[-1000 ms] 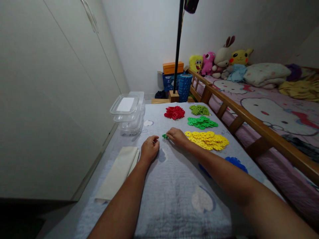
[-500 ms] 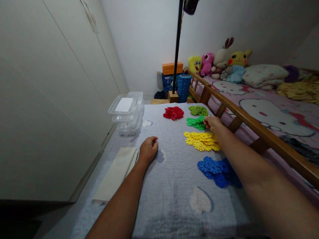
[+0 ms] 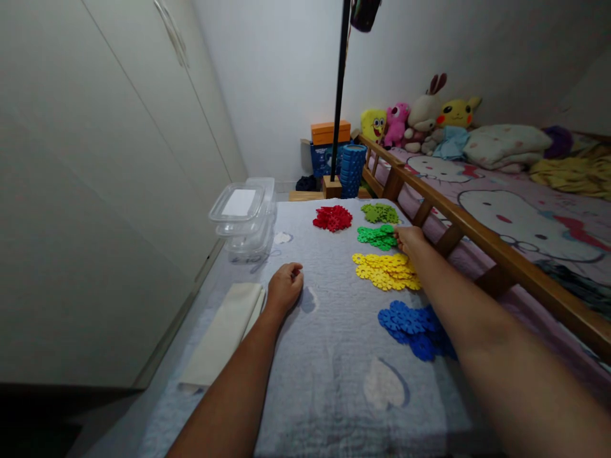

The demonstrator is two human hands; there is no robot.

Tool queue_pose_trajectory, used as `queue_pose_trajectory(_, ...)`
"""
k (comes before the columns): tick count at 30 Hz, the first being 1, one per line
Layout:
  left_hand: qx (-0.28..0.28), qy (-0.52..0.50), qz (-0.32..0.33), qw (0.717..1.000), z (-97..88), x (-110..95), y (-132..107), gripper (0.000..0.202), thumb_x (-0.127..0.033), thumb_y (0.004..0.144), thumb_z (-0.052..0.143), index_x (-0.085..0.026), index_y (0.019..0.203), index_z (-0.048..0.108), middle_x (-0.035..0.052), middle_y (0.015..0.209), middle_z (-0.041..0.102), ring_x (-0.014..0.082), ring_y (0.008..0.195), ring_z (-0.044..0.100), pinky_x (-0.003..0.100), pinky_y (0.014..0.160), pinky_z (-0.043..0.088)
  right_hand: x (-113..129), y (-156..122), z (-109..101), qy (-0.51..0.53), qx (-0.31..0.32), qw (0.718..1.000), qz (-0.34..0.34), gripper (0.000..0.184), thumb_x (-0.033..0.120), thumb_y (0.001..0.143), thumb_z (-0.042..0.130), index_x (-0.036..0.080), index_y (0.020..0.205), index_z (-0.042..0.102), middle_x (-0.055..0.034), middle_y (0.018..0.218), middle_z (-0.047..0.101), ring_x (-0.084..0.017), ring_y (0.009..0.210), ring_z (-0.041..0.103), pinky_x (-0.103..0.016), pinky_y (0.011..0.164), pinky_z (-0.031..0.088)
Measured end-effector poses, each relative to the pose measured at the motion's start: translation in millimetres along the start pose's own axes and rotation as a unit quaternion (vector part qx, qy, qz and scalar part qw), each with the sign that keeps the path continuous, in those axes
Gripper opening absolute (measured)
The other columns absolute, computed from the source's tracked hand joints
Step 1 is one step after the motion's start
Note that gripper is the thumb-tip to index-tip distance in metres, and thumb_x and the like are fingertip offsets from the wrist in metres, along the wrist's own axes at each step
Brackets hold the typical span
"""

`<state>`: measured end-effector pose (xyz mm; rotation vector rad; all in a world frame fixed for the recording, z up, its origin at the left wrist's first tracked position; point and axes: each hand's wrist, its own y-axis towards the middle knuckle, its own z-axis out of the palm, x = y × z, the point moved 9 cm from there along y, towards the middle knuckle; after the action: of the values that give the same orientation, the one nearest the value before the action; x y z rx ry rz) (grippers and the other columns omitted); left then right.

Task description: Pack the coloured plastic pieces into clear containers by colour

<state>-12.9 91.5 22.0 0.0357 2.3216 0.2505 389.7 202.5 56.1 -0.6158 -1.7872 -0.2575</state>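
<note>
Five piles of flat plastic snowflake pieces lie on a pale blue quilt (image 3: 334, 356): red (image 3: 333, 217), light green (image 3: 380, 212), dark green (image 3: 376, 236), yellow (image 3: 386, 270) and blue (image 3: 409, 321). My right hand (image 3: 410, 240) reaches over the yellow pile, its fingers bent together and touching the right edge of the dark green pile. Whether a piece sits in them is hidden. My left hand (image 3: 285, 286) rests on the quilt as a loose fist, left of the piles, with nothing showing in it.
Stacked clear plastic boxes (image 3: 243, 213) stand at the quilt's far left. A folded cream cloth (image 3: 224, 331) lies by my left forearm. A wooden bed rail (image 3: 477, 235) runs along the right, a black pole (image 3: 340, 95) stands behind, and white cupboard doors (image 3: 95, 191) are on the left.
My right hand carried a dark green piece from the middle of the quilt, near my left hand, to the dark green pile. The left hand has stayed put.
</note>
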Motion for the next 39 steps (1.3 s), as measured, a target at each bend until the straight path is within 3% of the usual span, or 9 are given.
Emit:
queue_pose_trajectory(4,0.002,0.007,0.004,1.000,0.1,-1.3,0.0,0.026,-0.020,0.088,0.059,-0.018,0.110,0.074,0.0079,0.100,0.075,0.0205,0.089,0.070,0.034,0.089,0.055,10.5,-28.3,-0.2,-0.015,-0.001,1.000,-0.022,0.007,0.019,0.081,0.070,0.017,0.077,0.065,0.0062,0.046,0.045,-0.009,0.041,0.034,-0.023,0.040,0.026)
queue_pose_trajectory(8,0.001,0.006,0.006,1.000,-0.2,-2.4,-0.6,0.026,-0.020,0.089,0.059,-0.018,0.110,0.074,0.0079,0.100,0.076,0.0208,0.090,0.070,0.035,0.090,0.055,12.5,-94.6,31.5,-0.036,0.080,0.993,-0.083,0.008,0.019,0.082,0.065,0.018,0.075,0.067,0.0022,0.062,0.062,-0.011,0.052,0.049,-0.023,0.051,0.037)
queue_pose_trajectory(10,0.000,0.007,0.008,1.000,-0.5,-2.7,-0.9,0.026,-0.020,0.088,0.059,-0.018,0.110,0.074,0.0082,0.100,0.076,0.0209,0.091,0.071,0.035,0.091,0.055,16.3,-148.6,70.7,-0.140,0.214,0.946,-0.197,0.012,0.019,0.085,0.061,0.018,0.078,0.071,-0.0008,0.071,0.068,-0.014,0.064,0.059,-0.025,0.062,0.044)
queue_pose_trajectory(12,0.002,0.009,0.010,1.000,-0.3,-2.8,-1.1,0.026,-0.020,0.089,0.059,-0.017,0.110,0.074,0.0085,0.102,0.076,0.0208,0.092,0.071,0.035,0.091,0.055,7.9,-200.4,99.7,-0.241,0.285,0.884,-0.280,0.013,0.020,0.087,0.061,0.019,0.084,0.074,-0.0040,0.082,0.074,-0.017,0.077,0.065,-0.028,0.073,0.046)
queue_pose_trajectory(16,0.003,0.013,0.012,1.000,0.4,-1.8,-0.6,0.027,-0.020,0.089,0.059,-0.017,0.111,0.073,0.0088,0.103,0.076,0.0209,0.094,0.071,0.034,0.092,0.055,-13.5,-249.3,122.5,-0.362,0.256,0.829,-0.341,0.018,0.020,0.094,0.059,0.017,0.102,0.075,-0.0115,0.107,0.073,-0.023,0.102,0.064,-0.032,0.090,0.045)
queue_pose_trajectory(21,0.004,0.015,0.009,1.000,2.3,-0.1,0.3,0.027,-0.018,0.089,0.059,-0.016,0.112,0.073,0.0086,0.102,0.076,0.0210,0.093,0.071,0.034,0.090,0.055,-22.6,-256.7,129.2,-0.417,0.203,0.800,-0.381,0.017,0.019,0.098,0.057,0.018,0.105,0.072,-0.0119,0.111,0.067,-0.025,0.107,0.056,-0.035,0.094,0.042)
queue_pose_trajectory(31,0.013,0.119,0.038,0.992,8.8,-13.2,-4.6,0.024,-0.017,0.093,0.057,-0.017,0.111,0.073,0.0094,0.106,0.073,0.0209,0.099,0.069,0.033,0.094,0.052,-25.3,-255.2,130.6,-0.406,0.188,0.798,-0.404,0.013,0.018,0.097,0.058,0.019,0.103,0.070,-0.0110,0.108,0.065,-0.026,0.105,0.053,-0.036,0.091,0.040)
queue_pose_trajectory(37,0.102,0.254,0.029,0.961,10.8,-36.4,-9.2,0.029,-0.027,0.091,0.063,-0.019,0.118,0.071,0.0127,0.119,0.071,0.0267,0.109,0.068,0.036,0.095,0.051,-23.8,-254.8,130.0,-0.401,0.188,0.800,-0.404,0.014,0.019,0.098,0.058,0.019,0.104,0.071,-0.0108,0.108,0.065,-0.026,0.105,0.054,-0.036,0.091,0.039)
queue_pose_trajectory(39,0.131,0.253,0.035,0.958,0.5,-51.1,-9.2,0.031,-0.030,0.090,0.066,-0.019,0.119,0.071,0.0121,0.119,0.072,0.0271,0.107,0.069,0.037,0.094,0.051,-24.2,-254.7,130.0,-0.402,0.188,0.800,-0.403,0.014,0.018,0.097,0.059,0.019,0.104,0.071,-0.0105,0.108,0.065,-0.026,0.104,0.054,-0.036,0.090,0.039)
